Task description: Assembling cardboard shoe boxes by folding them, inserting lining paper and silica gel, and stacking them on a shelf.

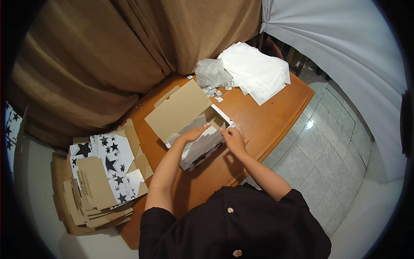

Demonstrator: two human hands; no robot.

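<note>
A cardboard box (202,156), white with black stars outside and plain brown inside, stands on the table before me with its lid (179,113) raised. White paper (192,147) lies in its opening. My left hand (194,134) reaches over the opening, fingers stretched out flat against the paper. At the box's right corner my right hand (234,139) is closed, thumb and fingers pinching the rim. Whether the paper's edge is also in that pinch is hidden.
Flattened star-printed cartons (110,172) are stacked at the left. Towards the back lie a clear plastic bag (213,72), several small sachets (218,96) and a pile of white sheets (258,71). The wooden table (276,116) ends at the right above a tiled floor (319,151).
</note>
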